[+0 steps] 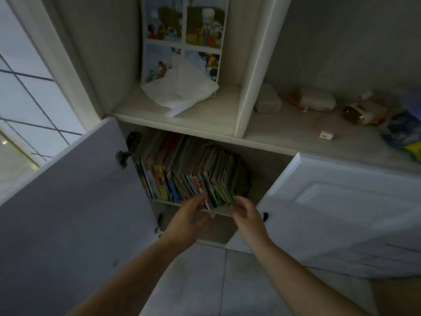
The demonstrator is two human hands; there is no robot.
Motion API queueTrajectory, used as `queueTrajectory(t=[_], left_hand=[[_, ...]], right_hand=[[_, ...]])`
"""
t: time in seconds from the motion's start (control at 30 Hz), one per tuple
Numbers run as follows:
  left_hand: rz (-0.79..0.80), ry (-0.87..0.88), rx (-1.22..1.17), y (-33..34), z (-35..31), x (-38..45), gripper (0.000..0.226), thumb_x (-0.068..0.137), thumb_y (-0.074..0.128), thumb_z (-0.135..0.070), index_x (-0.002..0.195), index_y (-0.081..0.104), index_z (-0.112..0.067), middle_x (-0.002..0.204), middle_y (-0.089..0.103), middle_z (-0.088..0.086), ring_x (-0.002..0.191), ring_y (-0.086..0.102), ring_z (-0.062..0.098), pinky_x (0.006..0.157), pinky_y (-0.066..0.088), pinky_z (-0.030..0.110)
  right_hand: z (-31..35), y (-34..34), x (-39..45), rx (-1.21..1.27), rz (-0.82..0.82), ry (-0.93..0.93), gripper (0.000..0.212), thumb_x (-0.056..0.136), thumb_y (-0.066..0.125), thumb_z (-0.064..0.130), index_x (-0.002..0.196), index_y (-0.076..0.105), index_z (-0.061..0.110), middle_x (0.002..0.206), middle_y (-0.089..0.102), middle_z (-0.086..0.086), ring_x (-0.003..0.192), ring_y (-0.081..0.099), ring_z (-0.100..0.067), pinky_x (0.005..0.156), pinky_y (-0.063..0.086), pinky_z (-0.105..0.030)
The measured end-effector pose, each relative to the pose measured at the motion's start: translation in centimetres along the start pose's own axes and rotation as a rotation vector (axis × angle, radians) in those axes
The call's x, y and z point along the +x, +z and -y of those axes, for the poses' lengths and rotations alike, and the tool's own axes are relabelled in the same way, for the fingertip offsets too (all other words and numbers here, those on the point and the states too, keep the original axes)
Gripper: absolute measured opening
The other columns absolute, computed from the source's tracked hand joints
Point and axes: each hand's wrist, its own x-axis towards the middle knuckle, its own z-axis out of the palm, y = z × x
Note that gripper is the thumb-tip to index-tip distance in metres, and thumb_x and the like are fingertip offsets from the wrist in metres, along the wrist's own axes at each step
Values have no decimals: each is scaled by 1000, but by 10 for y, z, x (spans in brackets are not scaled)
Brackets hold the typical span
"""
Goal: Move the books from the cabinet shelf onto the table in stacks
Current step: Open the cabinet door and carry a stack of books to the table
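Nearest, two bare forearms reaching up over pale floor tiles (205,281) between two open cabinet doors: left door (75,213) swung wide, right door (330,213) angled out, a narrow gap between their edges. Left hand (189,216) at the shelf edge (218,210), fingers curled against the lower corners of the books (182,169). Right hand (245,212) just beside it, fingers pinching the rightmost green books. Books upright and tightly packed, filling the left and middle of the shelf, dark free space to their right. Above, an open shelf with a white cloth (180,94) near its front edge and a picture book (183,37) standing behind. Farther right, small blurred items (319,101) on the counter. Window (27,87) at far left.
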Motion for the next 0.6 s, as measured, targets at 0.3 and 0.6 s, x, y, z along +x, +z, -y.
queueTrajectory(t=[0.3, 0.6], left_hand=[[-79, 18, -248, 64, 50, 127, 80, 84, 67, -18, 147, 18, -24, 148, 21, -12, 140, 26, 14, 114, 30, 41], [-180, 104, -269, 90, 102, 179, 82, 80, 65, 4, 122, 16, -46, 125, 39, -21, 118, 37, -9, 105, 38, 34]], right_hand=[[-60, 16, 122, -13, 127, 80, 62, 90, 57, 34, 145, 30, 28, 149, 36, 4, 133, 38, -17, 108, 35, -35], [-111, 30, 180, 129, 58, 143, 67, 88, 49, 52, 145, 25, 29, 153, 29, 0, 141, 27, -25, 116, 22, -48]])
